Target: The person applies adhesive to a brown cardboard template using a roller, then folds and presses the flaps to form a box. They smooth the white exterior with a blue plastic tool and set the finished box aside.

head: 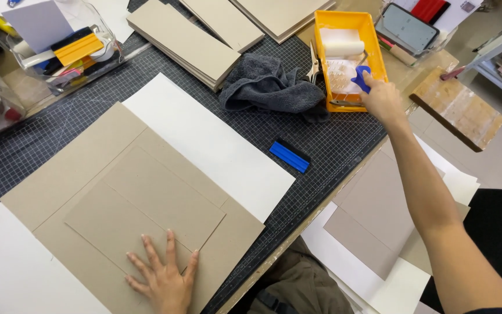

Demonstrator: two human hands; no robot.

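Far left of the desk (pixel 332 145): clear bins of tools (pixel 59 52), untouched. Left hand (pixel 164 279) lies flat, fingers spread wide, palm down on the top grey board (pixel 146 203), near its lower edge; it grips nothing, only pins. That board sits on a larger grey board (pixel 65 168), with white sheets (pixel 216 145) underneath, all on the dark gridded cutting mat. Left forearm is out of view, so the wrist angle can't be read. Centre: stacked grey board strips (pixel 187 40) at the back, a crumpled grey towel (pixel 268 87), and a small blue squeegee (pixel 289 156) lying loose on the mat, apart from everything. Right: the arm is stretched nearly straight across to the yellow tray (pixel 321 35), right hand (pixel 382 99) closed around the blue handle of the paint roller (pixel 344 49), whose white sleeve rests inside the tray. My read: keep the left palm's pressure even so the boards don't skate, and roll the sleeve on the tray's ramp so it carries a thin load, no drips over the mat. With reach that long, lifting from the shoulder should be steadier than from the wrist. Beyond the tray: a clear box (pixel 408 26), a wooden block (pixel 457 110); more sheets (pixel 379 215) sit below the desk edge.
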